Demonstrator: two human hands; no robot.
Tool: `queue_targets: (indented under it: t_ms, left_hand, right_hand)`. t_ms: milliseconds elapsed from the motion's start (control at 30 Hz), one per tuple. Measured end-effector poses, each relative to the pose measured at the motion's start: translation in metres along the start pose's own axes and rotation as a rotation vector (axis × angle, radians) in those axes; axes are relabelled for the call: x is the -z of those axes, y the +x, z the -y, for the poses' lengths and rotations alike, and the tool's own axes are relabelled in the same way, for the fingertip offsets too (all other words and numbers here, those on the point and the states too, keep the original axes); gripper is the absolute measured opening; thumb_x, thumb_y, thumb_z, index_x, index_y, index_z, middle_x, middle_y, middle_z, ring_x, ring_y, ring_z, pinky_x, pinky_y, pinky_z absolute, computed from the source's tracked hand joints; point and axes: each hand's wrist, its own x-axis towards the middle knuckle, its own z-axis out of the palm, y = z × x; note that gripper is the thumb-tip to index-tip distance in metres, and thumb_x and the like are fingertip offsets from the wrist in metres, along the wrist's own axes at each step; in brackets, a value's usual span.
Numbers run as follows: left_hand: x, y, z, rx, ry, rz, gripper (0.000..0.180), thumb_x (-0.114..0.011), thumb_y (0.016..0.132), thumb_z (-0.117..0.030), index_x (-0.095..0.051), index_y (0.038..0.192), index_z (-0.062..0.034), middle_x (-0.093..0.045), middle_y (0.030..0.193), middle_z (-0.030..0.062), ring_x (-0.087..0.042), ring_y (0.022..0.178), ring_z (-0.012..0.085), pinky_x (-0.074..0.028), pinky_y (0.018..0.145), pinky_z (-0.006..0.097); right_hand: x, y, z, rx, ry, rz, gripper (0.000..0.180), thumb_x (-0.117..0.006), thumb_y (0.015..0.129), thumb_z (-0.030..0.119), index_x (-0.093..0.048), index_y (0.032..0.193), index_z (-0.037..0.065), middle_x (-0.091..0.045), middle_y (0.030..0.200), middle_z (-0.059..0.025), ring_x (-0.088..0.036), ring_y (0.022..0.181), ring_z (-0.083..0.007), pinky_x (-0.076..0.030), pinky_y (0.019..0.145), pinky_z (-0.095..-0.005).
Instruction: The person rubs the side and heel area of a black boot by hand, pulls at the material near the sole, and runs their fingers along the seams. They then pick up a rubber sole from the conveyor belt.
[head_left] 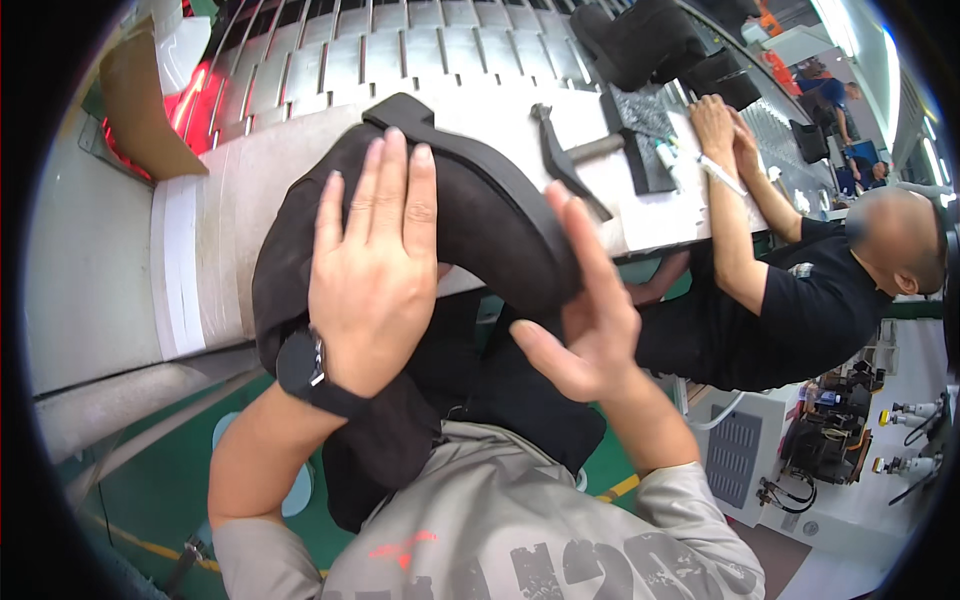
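A dark brown, suede-like boot lies on its side across the bench edge and my lap. Its heel points away from me, its toe is to the right, and its shaft hangs down toward me. My left hand rests flat on the boot near the heel, fingers stretched out, a black watch on the wrist. Beside the toe is my right hand, thumb and fingers apart, with nothing gripped. I cannot tell whether its fingertips touch the sole edge.
Beyond the boot lie a hammer and a dark block on the pale bench. More dark boots stand by the metal roller conveyor. On the right a co-worker in black leans arms on the bench.
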Motion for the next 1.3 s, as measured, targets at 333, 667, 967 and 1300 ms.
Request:
queue_targets:
  t_ms: [333, 667, 967, 1300]
  left_hand:
    - [-0.018, -0.023, -0.004, -0.049, -0.039, 0.102, 0.115, -0.094, 0.074, -0.020, -0.031, 0.167, 0.0031, -0.038, 0.172, 0.0245, -0.039, 0.160, 0.0406, -0.032, 0.128, 0.057]
    - [0.014, 0.050, 0.018, -0.178, -0.324, 0.175, 0.038, -0.089, 0.085, -0.023, -0.067, 0.104, 0.0016, -0.067, 0.104, 0.0150, -0.066, 0.099, 0.0347, -0.052, 0.087, 0.042]
    - [-0.017, 0.074, 0.000, -0.219, -0.181, -0.042, 0.063, -0.095, 0.071, -0.045, -0.048, 0.068, -0.0030, -0.044, 0.069, 0.0067, -0.047, 0.062, 0.0257, -0.039, 0.056, 0.040]
    - [-0.005, 0.069, 0.016, -0.235, -0.341, -0.009, 0.057, -0.099, 0.069, -0.037, -0.052, 0.071, -0.0037, -0.047, 0.070, 0.0066, -0.047, 0.063, 0.0242, -0.040, 0.056, 0.038]
  right_hand:
    - [-0.029, -0.024, -0.029, -0.406, 0.274, -0.102, 0.091, -0.086, 0.090, 0.015, -0.038, 0.162, -0.013, -0.059, 0.153, -0.0272, -0.059, 0.141, -0.0300, -0.043, 0.121, -0.0396]
    - [-0.014, -0.002, -0.010, -0.552, 0.351, -0.020, 0.081, -0.082, 0.090, 0.011, -0.045, 0.158, -0.012, -0.067, 0.140, -0.0198, -0.066, 0.127, -0.0210, -0.050, 0.113, -0.0365]
    - [-0.013, -0.003, -0.008, -0.645, 0.293, -0.034, 0.073, -0.082, 0.090, 0.011, -0.050, 0.153, -0.009, -0.072, 0.131, -0.0194, -0.070, 0.120, -0.0228, -0.053, 0.109, -0.0374]
    - [-0.009, -0.002, -0.009, -0.455, 0.036, 0.068, 0.078, -0.083, 0.090, 0.012, -0.045, 0.154, -0.012, -0.071, 0.131, -0.0296, -0.075, 0.117, -0.0361, -0.058, 0.102, -0.0406]
